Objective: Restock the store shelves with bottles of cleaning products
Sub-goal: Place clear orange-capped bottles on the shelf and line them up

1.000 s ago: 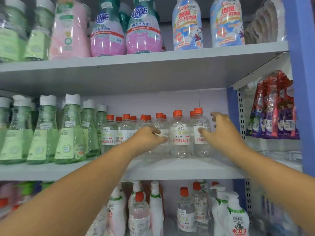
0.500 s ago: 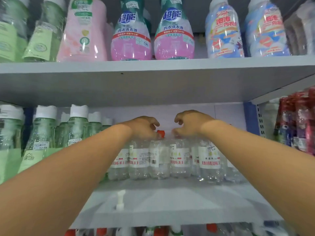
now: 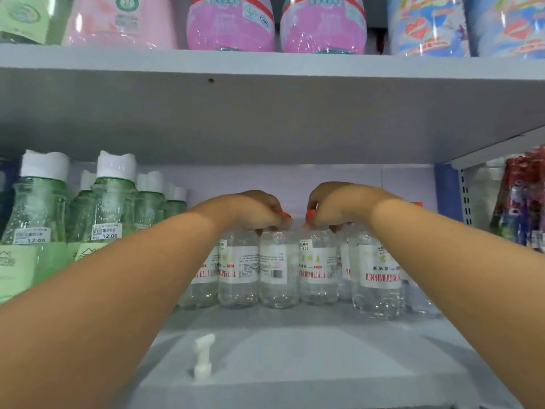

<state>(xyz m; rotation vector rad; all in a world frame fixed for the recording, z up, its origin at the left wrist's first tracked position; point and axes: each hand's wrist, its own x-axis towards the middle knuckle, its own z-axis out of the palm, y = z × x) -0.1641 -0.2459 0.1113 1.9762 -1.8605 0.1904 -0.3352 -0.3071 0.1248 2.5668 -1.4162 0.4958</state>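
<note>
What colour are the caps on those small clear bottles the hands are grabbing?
Orange-red, peeking out under the fingers on the small clear plastic bottles, in the head view.

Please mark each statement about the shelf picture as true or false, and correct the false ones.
1. Both hands are on the tops of the clear bottles. True: the left hand and the right hand are curled over the orange caps.
2. The green bottles stand to the right of the clear ones. False: they stand to the left.
3. The green bottles have white caps. True.
4. A loose white pump part lies on the shelf board in front of the clear bottles. True.
5. The upper shelf holds only green bottles. False: pink bottles stand there too.
</note>
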